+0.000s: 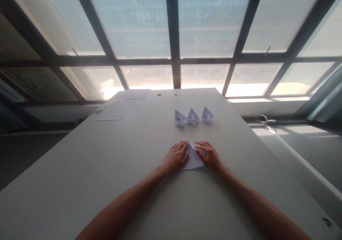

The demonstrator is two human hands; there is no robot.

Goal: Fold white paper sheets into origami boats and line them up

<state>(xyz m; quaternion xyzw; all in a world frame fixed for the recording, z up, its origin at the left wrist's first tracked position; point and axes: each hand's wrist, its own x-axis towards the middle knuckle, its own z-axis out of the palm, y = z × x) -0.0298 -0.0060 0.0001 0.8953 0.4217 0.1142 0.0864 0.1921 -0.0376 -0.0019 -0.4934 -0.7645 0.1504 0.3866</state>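
Observation:
A partly folded sheet of white paper (192, 163) lies on the table in front of me, its upper part coming to a point. My left hand (176, 156) rests flat on its left side, fingers stretched out and pressing it down. On the right side, my right hand (208, 155) touches the paper with loosely bent fingers, the thumb apart from them. Both hands cover parts of the sheet's edges. Just beyond them stand three folded paper boats in a row: a left boat (180, 118), a middle boat (192, 117) and a right boat (207, 115).
Flat white paper sheets (110, 113) lie at the far left of the white table (128, 151). Two small round holes pierce the table near its far edge. Large framed windows (203, 22) rise behind it. A white cable (301, 158) runs along the right.

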